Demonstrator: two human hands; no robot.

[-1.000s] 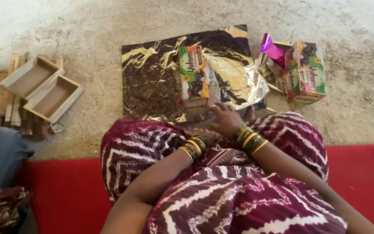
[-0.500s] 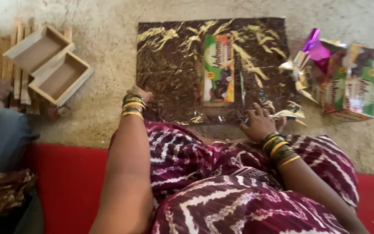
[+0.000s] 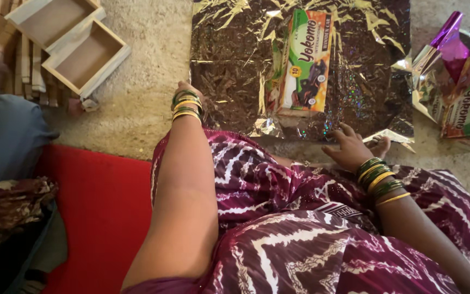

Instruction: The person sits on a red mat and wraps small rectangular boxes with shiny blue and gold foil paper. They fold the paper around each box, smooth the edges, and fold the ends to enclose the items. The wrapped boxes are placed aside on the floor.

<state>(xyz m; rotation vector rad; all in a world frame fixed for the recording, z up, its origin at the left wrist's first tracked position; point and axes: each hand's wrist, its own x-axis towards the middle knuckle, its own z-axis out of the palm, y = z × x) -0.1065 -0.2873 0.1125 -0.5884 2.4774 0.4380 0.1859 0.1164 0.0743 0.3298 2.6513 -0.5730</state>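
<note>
Both hands (image 3: 187, 91) (image 3: 349, 149) on foil sheet (image 3: 229, 81)

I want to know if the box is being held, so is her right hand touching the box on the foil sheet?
Apart. In the head view the right hand rests at the near edge of the foil sheet, with bare foil showing between it and the box.

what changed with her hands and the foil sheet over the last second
The left hand left the lap and went out to the left edge of the foil sheet. The right hand came off the box to the sheet's near edge. The sheet now lies flatter. The wooden trays stayed put.
</note>
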